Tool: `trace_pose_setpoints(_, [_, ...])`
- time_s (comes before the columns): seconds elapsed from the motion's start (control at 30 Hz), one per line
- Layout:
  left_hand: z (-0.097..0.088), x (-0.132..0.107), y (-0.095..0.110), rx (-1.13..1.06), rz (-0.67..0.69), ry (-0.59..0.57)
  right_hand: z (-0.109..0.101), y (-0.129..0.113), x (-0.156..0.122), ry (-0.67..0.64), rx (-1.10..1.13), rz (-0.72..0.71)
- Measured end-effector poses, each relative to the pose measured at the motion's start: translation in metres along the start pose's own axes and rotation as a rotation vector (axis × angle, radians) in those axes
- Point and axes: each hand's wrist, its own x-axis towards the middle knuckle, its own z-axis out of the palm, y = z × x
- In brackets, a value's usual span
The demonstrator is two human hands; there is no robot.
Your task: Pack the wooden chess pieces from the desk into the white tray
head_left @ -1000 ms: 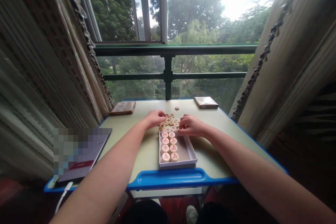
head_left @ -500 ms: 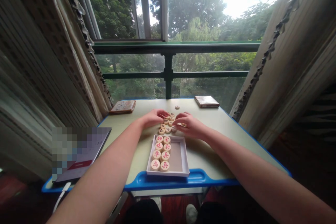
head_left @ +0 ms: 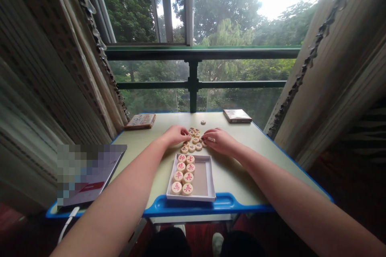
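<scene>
A heap of round wooden chess pieces (head_left: 193, 141) lies in the middle of the desk. My left hand (head_left: 175, 134) rests on the heap's left side, fingers curled onto the pieces. My right hand (head_left: 217, 139) lies on its right side, fingers bent and touching pieces. A shallow white box tray (head_left: 205, 177) sits nearer to me, and its left half holds two columns of pieces with red characters (head_left: 183, 172). One lone piece (head_left: 203, 122) lies farther back.
The pale desk (head_left: 241, 168) has a blue front rim (head_left: 223, 203). A brown box (head_left: 140, 121) sits back left, a flat box lid (head_left: 237, 116) back right. A booklet (head_left: 90, 176) lies at the left edge with a white cable (head_left: 68, 225). Curtains flank the window.
The white tray has slid toward me and leftward, away from both hands. Both hands stay at the heap, fingers shifting among the pieces.
</scene>
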Motion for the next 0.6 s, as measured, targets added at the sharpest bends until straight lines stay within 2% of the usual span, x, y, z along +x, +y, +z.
trace_pose_setpoints(0.13, [-0.001, 0.001, -0.001, -0.066, 0.008, 0.062, -0.001, 0.003, 0.001, 0.007, -0.01, 0.003])
trace_pose_setpoints(0.23, [-0.001, 0.001, 0.002, -0.175, -0.021, 0.08, -0.005, 0.004, 0.001, 0.016, -0.055, 0.097])
trace_pose_setpoints(0.37, [-0.001, 0.001, 0.007, -0.382, -0.044, 0.071, -0.01, 0.006, 0.002, -0.077, -0.105, 0.25])
trace_pose_setpoints(0.6, [-0.002, 0.0, 0.012, -0.5, -0.058, 0.068, -0.012, 0.007, 0.003, -0.072, -0.021, 0.344])
